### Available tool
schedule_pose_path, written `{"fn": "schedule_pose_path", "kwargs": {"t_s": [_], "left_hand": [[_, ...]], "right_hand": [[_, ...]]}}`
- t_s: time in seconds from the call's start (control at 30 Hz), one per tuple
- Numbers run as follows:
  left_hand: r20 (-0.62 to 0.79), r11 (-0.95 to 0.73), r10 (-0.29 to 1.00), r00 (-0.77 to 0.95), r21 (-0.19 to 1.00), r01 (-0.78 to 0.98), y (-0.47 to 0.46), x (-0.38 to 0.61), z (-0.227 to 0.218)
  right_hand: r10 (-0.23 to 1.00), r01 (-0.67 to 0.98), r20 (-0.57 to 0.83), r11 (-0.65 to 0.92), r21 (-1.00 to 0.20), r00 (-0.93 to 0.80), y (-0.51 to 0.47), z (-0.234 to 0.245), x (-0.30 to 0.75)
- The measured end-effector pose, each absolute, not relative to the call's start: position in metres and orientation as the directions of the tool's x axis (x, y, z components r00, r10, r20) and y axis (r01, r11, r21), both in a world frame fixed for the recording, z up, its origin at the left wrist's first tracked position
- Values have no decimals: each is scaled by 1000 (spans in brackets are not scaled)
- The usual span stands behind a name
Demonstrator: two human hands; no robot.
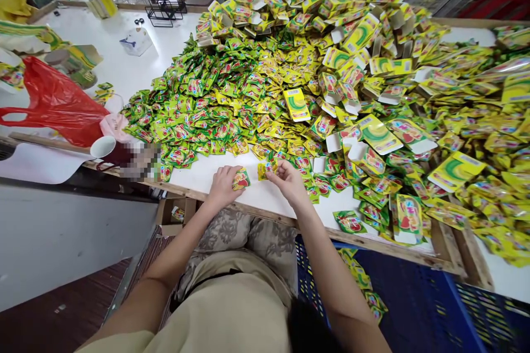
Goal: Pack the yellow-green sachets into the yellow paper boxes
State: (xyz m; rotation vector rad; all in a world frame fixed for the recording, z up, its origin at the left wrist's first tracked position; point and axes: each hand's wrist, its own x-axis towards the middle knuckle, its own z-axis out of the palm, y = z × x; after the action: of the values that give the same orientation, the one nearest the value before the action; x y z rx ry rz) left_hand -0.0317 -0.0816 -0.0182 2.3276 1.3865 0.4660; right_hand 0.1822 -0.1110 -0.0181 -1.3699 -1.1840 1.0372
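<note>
My left hand (223,185) rests on the white table (194,174) near its front edge, fingers curled round a small green and yellow sachet (240,179). My right hand (287,179) is just to its right, pinching another yellow sachet (265,169) between thumb and fingertips. Both hands sit at the near edge of a huge heap of similar sachets (232,99). Flat yellow and green cardboard boxes (376,133) lie mixed into the heap on the right.
A red plastic bag (58,102) and a white mug (103,147) lie at the left. A black wire rack (165,6) and scissors (139,22) stand at the back. A blue crate (414,298) sits under the table on my right.
</note>
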Motion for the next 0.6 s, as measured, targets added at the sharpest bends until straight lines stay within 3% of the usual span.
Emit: {"fn": "schedule_pose_path", "kwargs": {"t_s": [0.2,0.4,0.47,0.6], "left_hand": [[166,-518,840,517,530,672,-88,-17,-12],[188,-514,847,497,529,676,-87,-17,-7],[191,-522,842,505,525,672,-87,-16,-6],[195,-561,816,545,496,663,-91,-10,-7]], "right_hand": [[968,143,-3,-40,-989,251,-124,-23,176],[981,473,107,17,-881,164,-135,-13,179],[966,441,113,0,-898,230,-133,-12,181],[946,181,-8,-70,-981,323,-124,-14,180]]}}
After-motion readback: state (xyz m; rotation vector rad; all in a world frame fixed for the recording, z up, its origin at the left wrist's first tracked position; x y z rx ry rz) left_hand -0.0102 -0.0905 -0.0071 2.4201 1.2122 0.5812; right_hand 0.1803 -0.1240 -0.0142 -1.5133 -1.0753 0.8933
